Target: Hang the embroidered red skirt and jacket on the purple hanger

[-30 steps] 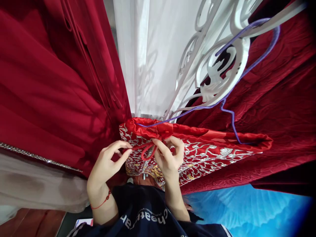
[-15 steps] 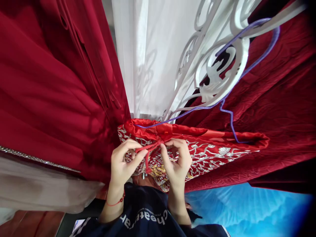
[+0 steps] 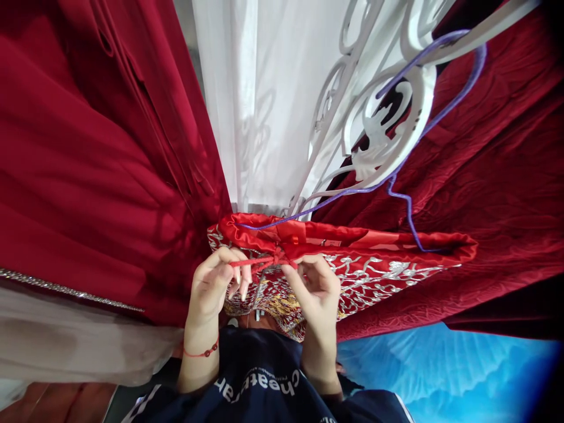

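A red garment (image 3: pixel 374 276) with silver and gold embroidery hangs with its satin-lined opening (image 3: pixel 247 234) uppermost. My left hand (image 3: pixel 214 282) pinches one end of a red cord (image 3: pixel 253 261) between thumb and forefinger, its other fingers curled beneath. At the garment's edge, my right hand (image 3: pixel 318 285) pinches the same cord close to a knot or loop at the middle. What lies between the right fingertips is partly hidden by them. The cord runs taut between both hands across the front of the embroidery.
A purple hanger (image 3: pixel 409 211) holds the garment and hooks over a white scrollwork metal frame (image 3: pixel 420 111). Dark red drapes (image 3: pixel 88 153) hang on the left and more red cloth (image 3: pixel 506 176) on the right. Blue fabric (image 3: pixel 440 370) lies low at the right.
My left hand has shifted slightly left, drawing the cord sideways, and its fingers have curled under. The hanging cord end below is no longer visible. My right hand stays near the knot.
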A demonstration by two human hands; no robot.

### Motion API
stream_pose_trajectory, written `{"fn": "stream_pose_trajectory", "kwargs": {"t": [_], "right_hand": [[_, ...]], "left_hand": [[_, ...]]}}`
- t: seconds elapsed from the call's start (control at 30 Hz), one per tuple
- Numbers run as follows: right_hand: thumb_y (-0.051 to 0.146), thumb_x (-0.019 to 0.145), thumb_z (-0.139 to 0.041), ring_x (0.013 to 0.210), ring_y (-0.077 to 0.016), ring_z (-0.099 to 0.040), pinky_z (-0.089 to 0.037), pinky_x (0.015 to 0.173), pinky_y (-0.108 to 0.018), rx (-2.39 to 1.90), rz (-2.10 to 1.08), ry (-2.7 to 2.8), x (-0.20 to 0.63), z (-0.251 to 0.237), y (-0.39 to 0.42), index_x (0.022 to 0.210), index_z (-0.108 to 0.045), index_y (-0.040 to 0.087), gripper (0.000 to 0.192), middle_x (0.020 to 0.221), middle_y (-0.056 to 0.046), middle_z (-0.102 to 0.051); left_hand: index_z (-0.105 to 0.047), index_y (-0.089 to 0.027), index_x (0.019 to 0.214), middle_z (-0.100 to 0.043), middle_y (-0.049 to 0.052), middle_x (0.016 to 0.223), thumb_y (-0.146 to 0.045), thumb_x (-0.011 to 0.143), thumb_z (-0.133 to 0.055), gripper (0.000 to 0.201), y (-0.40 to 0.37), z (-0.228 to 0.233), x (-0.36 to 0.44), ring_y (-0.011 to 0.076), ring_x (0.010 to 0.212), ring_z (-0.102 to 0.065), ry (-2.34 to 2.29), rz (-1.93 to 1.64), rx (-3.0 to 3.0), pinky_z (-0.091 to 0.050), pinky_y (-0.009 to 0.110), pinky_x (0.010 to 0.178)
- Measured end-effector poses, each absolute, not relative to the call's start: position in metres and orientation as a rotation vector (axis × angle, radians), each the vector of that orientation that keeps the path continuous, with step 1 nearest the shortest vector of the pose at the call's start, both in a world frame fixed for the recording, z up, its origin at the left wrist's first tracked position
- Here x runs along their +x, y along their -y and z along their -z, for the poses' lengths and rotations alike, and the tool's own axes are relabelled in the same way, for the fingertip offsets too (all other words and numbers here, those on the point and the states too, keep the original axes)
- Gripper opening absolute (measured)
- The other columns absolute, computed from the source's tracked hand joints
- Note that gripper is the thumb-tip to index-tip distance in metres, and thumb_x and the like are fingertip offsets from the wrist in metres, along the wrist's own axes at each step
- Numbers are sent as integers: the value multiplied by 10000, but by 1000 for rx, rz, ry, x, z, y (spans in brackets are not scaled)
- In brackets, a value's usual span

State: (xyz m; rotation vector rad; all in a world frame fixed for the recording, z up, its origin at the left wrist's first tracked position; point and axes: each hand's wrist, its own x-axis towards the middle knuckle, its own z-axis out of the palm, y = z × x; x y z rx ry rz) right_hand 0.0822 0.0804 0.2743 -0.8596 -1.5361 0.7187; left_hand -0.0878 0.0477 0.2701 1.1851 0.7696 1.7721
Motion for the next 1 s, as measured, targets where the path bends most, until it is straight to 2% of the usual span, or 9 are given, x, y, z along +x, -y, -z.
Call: {"fn": "stream_pose_trajectory", "kwargs": {"t": [0.13, 0.23, 0.33, 0.43, 0.53, 0.67, 0.77, 0.9, 1.0], "right_hand": [[290, 886, -670, 549, -86, -440, -372, 500, -205, -781, -936, 1438, 92, -276, -76, 859, -614, 215, 97, 667, 47, -512], [320, 903, -643, 570, -89, -455, -373, 503, -204, -787, -949, 1428, 95, -278, -75, 854, -596, 207, 132, 695, 34, -520], [313, 930, -604, 551, -84, -442, -370, 496, -204, -783, -898, 1467, 98, -277, -77, 845, -568, 204, 142, 680, 39, -492], [257, 945, -575, 554, -90, -465, -396, 516, -218, -827, -639, 1585, 103, -279, -80, 858, -547, 211, 102, 684, 39, -510], [164, 919, -603, 637, -112, -549, -445, 588, -244, -883, -162, 1759, 112, -282, -83, 909, -563, 218, 68, 755, 14, -597], [74, 876, -632, 689, -131, -624, -471, 605, -263, -848, 405, 1864, 125, -279, -89, 1024, -591, 214, 208, 834, -23, -678], [39, 826, -667, 669, -133, -632, -471, 583, -268, -776, 664, 1792, 128, -270, -94, 1037, -599, 211, 280, 819, -21, -686], [34, 802, -699, 668, -129, -627, -464, 573, -264, -748, 734, 1735, 125, -268, -98, 1026, -611, 204, 295, 814, -22, -674], [115, 831, -704, 793, -158, -650, -520, 663, -297, -820, 418, 1777, 131, -280, -97, 1028, -620, 230, 243, 930, -40, -669]], "left_hand": [[-593, -177, 757, -411, -39, 543, -439, 889, -646, 298, -48, -273, -90, 61, 447, -339, -855, -1777, 1059, -272, 146, 366], [-581, -173, 716, -385, -44, 529, -413, 861, -685, 299, -51, -277, -88, 57, 457, -325, -868, -1799, 1004, -252, 134, 374], [-498, -167, 617, -358, -52, 524, -336, 842, -697, 345, -57, -279, -87, 44, 454, -299, -846, -1861, 910, -234, 126, 385], [-453, -167, 584, -339, -60, 510, -296, 832, -676, 358, -61, -279, -88, 41, 444, -273, -934, -1937, 888, -225, 132, 390], [-498, -176, 614, -416, -45, 521, -317, 846, -655, 314, -59, -276, -93, 62, 472, -366, -1185, -1984, 1041, -309, 162, 437], [-572, -179, 683, -531, -30, 578, -335, 845, -688, 253, -53, -272, -105, 87, 521, -465, -1503, -1992, 1367, -359, 196, 481], [-603, -176, 720, -573, -29, 608, -308, 845, -702, 207, -50, -271, -113, 86, 536, -496, -1575, -1956, 1531, -374, 195, 498], [-630, -174, 738, -580, -31, 618, -272, 847, -706, 165, -53, -269, -115, 81, 533, -495, -1565, -1981, 1627, -378, 196, 500], [-657, -177, 752, -568, -27, 641, -224, 840, -705, 110, -60, -269, -114, 74, 528, -465, -1496, -2089, 1717, -349, 206, 484]]}}
